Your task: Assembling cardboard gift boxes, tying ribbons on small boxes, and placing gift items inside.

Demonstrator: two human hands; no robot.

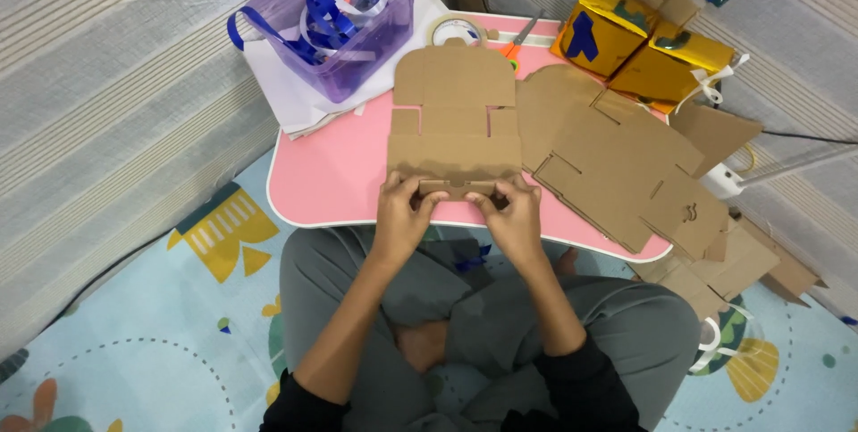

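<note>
- Closest to the camera, a person sits cross-legged in grey trousers and dark sleeves on a pale blue play mat [134, 343] printed with yellow shapes.
- Both hands meet at the near edge of a low pink table [331, 173]. The left hand [402, 209] and right hand [514, 213] each pinch the near flap of a flat cardboard box blank [456, 119], thumbs on top, fingers curled under the fold.
- Judging by the grip, the near flap is being creased upward along its scored line; the next move seems to call for even pressure from both hands so the fold stays straight.
- That blank lies flat on the table, matte brown, die-cut with tabs and slots.
- Just right of it, more cardboard blanks [617, 164] overlap in a loose stack that spills off the table's edge.
- Farther back sit a tape roll [454, 30] and orange-handled scissors [518, 39].
- At far left, a clear purple plastic tub [344, 16] holds glossy blue ribbon; at far right, shiny gold-wrapped boxes [639, 48] rest against striped grey fabric.
</note>
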